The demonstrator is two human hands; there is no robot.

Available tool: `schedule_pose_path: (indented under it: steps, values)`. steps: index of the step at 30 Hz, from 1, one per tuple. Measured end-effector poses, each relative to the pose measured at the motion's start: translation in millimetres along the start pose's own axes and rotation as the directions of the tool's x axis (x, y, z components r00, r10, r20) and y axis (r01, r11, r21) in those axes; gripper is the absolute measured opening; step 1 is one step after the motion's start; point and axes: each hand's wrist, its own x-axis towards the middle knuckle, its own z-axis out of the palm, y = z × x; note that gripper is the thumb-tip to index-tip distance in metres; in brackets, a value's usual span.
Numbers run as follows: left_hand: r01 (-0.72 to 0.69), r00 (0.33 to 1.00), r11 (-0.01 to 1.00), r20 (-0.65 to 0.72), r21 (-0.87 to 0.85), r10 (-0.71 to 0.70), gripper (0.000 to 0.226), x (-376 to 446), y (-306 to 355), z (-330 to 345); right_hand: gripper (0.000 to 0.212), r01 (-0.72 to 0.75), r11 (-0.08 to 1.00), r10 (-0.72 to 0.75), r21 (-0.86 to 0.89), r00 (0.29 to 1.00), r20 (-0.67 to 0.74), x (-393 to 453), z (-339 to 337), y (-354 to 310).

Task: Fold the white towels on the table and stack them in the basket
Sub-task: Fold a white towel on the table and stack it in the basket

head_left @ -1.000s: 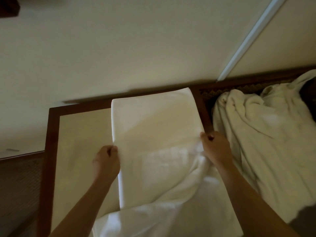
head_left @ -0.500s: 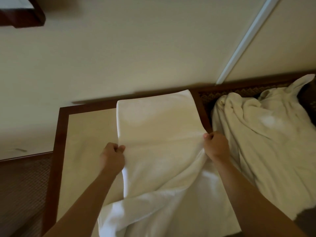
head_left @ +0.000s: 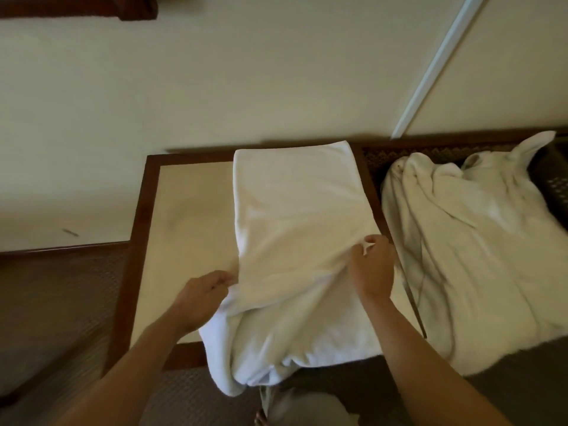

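Observation:
A white towel (head_left: 295,216) lies lengthwise on the table (head_left: 187,216), its far end flat and its near end bunched and hanging over the front edge. My left hand (head_left: 199,296) pinches the towel's left edge near the table's front. My right hand (head_left: 373,265) grips the right edge, a bit of cloth poking out between its fingers. A heap of crumpled white towels (head_left: 479,250) fills the dark woven basket (head_left: 556,186) to the right.
The table has a dark wooden frame (head_left: 140,216) and stands against a cream wall (head_left: 246,72). A white vertical strip (head_left: 436,66) runs down the wall. A dark woven surface (head_left: 55,302) lies at the left.
Both hands have drawn nearer to me along the towel's sides, the left more than the right. The towel's far half now lies flatter on the table.

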Motion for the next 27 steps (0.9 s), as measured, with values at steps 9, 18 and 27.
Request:
schedule_pose_path:
  steps: [9,18,27]
  values:
    - [-0.232,0.927,0.971,-0.289,0.064,0.241,0.009,-95,20,34,0.042,-0.328,0.920,0.167,0.216,0.825,0.540,-106,-22,-2]
    - [-0.642,0.752,0.766,0.222,0.037,0.620,0.016,-203,123,143,0.013,-0.284,0.896,-0.008,0.340,0.756,0.654,-118,-118,33]
    - [0.257,0.966,0.906,0.095,-0.336,-0.239,0.025,-142,8,202,0.013,-0.375,0.905,0.236,0.199,0.834,0.500,-93,-140,172]
